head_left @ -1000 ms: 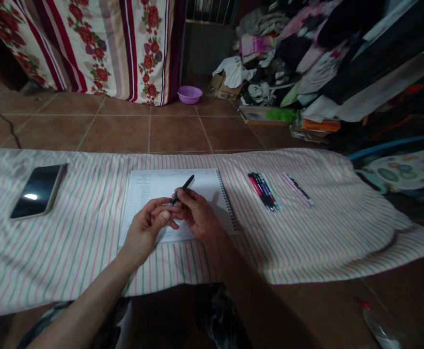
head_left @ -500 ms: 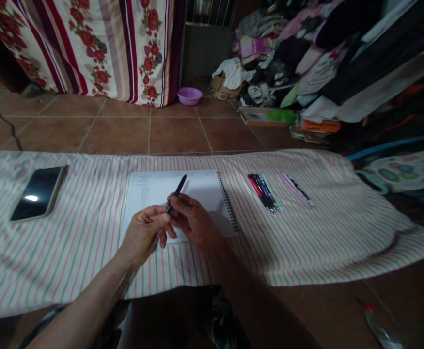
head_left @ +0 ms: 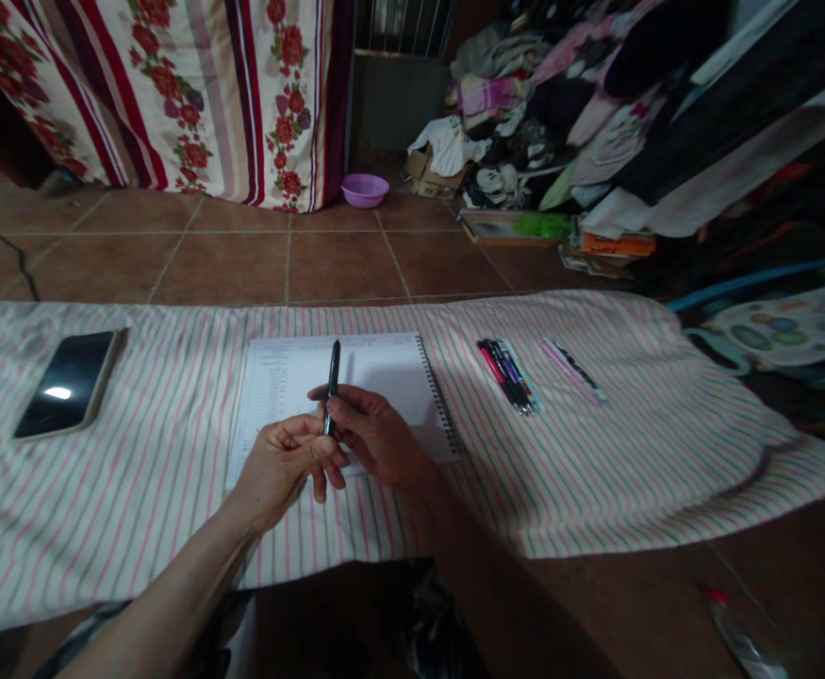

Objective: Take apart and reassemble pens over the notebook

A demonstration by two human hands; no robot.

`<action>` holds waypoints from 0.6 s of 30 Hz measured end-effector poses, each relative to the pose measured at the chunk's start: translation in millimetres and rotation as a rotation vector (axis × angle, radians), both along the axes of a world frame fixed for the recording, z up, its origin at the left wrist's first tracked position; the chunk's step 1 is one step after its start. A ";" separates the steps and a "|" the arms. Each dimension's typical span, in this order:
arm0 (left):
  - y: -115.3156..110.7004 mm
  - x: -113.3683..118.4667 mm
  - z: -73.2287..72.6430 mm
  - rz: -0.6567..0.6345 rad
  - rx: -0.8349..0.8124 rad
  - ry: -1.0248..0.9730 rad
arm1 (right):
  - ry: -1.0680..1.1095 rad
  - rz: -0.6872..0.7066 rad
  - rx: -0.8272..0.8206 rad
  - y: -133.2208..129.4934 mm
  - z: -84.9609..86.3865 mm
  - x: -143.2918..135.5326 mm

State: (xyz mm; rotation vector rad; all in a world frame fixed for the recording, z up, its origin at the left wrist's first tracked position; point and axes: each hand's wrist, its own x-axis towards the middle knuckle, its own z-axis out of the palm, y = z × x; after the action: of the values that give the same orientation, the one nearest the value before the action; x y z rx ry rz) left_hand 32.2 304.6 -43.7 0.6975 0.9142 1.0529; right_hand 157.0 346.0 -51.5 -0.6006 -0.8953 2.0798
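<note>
A black pen [head_left: 334,377] stands nearly upright in the picture between my two hands, above a spiral notebook [head_left: 390,377] lying open on the striped cloth. My left hand [head_left: 288,462] pinches the pen's lower end between thumb and fingers. Higher on the barrel, my right hand [head_left: 373,429] grips it with thumb and fingertips. The notebook's rings run down its right side, and small print shows at the left of the page. Both hands partly cover the notebook's lower edge.
A phone [head_left: 69,385] lies on the striped cloth [head_left: 172,471] at the left. Right of the notebook are several pens [head_left: 507,377] side by side, then a smaller group of pens [head_left: 573,371]. Beyond, on the tiled floor, sits a purple basin [head_left: 365,191].
The pen has turned from a rightward slant to nearly upright, its top moving left. My hands have shifted slightly lower in view, still on the pen.
</note>
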 end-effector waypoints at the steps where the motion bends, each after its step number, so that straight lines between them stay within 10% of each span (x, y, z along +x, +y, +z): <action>1: -0.1 0.1 0.2 -0.011 0.001 0.004 | -0.006 0.000 0.006 0.3 -0.9 0.6; 18: -2.1 0.0 -3.3 0.056 0.079 0.044 | 0.006 -0.052 0.005 0.2 0.6 -4.4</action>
State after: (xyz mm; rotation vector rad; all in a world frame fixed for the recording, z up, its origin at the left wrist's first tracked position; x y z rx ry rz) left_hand 32.2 302.5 -47.0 0.7672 0.9380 1.1318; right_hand 152.6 346.2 -50.9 -0.6087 -0.8721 2.0317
